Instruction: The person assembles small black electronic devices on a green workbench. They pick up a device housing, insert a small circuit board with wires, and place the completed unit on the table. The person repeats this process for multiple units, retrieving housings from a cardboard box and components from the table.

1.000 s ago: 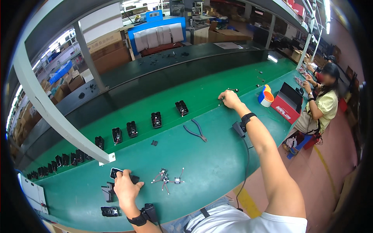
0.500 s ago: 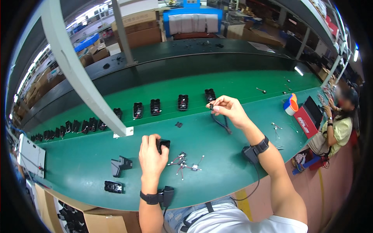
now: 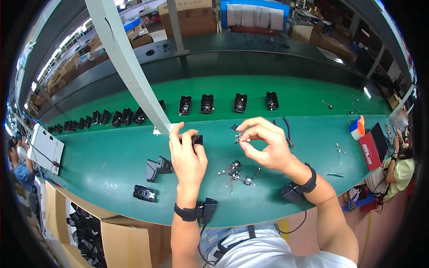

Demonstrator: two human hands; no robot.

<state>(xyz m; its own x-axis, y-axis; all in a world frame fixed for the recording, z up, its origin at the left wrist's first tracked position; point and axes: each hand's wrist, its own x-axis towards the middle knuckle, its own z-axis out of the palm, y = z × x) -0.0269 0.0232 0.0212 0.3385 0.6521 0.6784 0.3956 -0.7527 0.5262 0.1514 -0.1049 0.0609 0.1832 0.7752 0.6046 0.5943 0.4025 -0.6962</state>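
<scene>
Green matting covers the long tabletop [image 3: 111, 165], which runs under a slanting grey frame post [image 3: 129, 67] in a workshop lined with cardboard boxes.

At the left hand [image 3: 187, 156], the grip is clamped on a small black housing [image 3: 197, 140], fingers curled over its top and thumb at its near side, held just above the tabletop. At the right hand [image 3: 268, 145], thumb and forefinger are pinched together on a tiny wired part [image 3: 238, 136], raised a little to the right of the housing; the two hands are near each other but apart. Both wrists wear black bands, each with a small black box attached and a cable trailing toward the body.

Just below the hands, between the forearms, lies a loose cluster of small wired parts [image 3: 234, 173] with red and white leads. Left of the left hand a black angled piece [image 3: 157, 168] stands on the mat, and nearer the front edge lies a flat black module [image 3: 145, 193].

Farther back, a row of black housings [image 3: 210, 103] runs across the tabletop, continuing leftward behind the post. A black cable [image 3: 288, 132] lies right of the right hand. At the far right sit an orange, white and blue roll [image 3: 357, 127] and a red box [image 3: 371, 149], beside another person [image 3: 397, 165]. On the far left rests a white tray [image 3: 44, 147].
</scene>
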